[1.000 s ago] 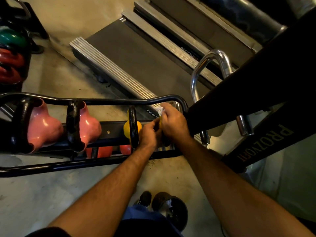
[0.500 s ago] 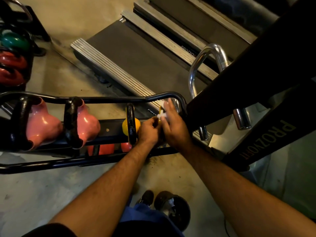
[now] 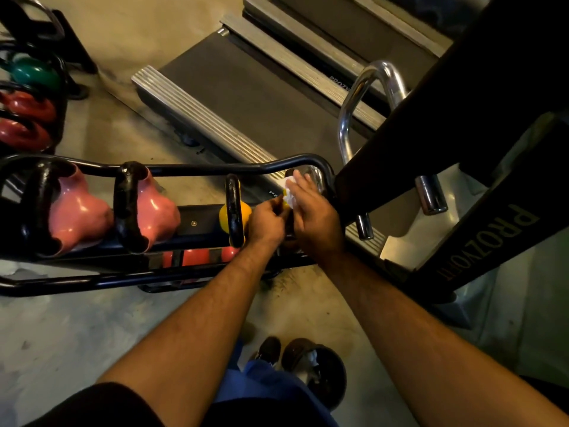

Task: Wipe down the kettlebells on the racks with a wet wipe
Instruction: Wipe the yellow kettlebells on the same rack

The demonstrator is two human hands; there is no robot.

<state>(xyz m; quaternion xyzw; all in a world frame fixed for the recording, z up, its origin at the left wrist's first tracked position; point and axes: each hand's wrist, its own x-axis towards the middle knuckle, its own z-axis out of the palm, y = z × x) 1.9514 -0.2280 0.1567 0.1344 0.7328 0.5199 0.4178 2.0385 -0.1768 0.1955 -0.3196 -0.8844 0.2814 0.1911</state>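
— White wipe [image 3: 289,192], is that what the right hand [image 3: 314,217] has?

— Yes. Its fingers lie fairly straight and close together, pressing the wipe flat against a small yellow kettlebell [image 3: 286,204] at the right end of the rack [image 3: 191,169]. Only slivers of that kettlebell's yellow show between the two hands.

— And the left hand [image 3: 266,224]?

— At nine o'clock of the right one, touching it. Its fingers are curled in toward that same kettlebell; whether they actually pinch it I cannot tell, since the grip is hidden.

— Where do the other bells sit?

— Along the same top tier, running toward nine o'clock: a second yellow bell [image 3: 234,217] with a black handle just beside the left hand, then a pink one [image 3: 157,214], then a bigger pink one [image 3: 77,214] near the left edge. Red bells [image 3: 194,257] show on the tier beneath.

— Anything else around?

— At ten o'clock, a second rack [image 3: 66,35] holds a green bell [image 3: 35,73] above two red ones [image 3: 26,118]. From twelve to two o'clock lie treadmill decks [image 3: 246,87], with a chrome handrail [image 3: 369,97] and a dark upright lettered PROZYOFIT [image 3: 486,245] at three o'clock. At six o'clock, shoes [image 3: 311,365] on the concrete floor [image 3: 77,334].
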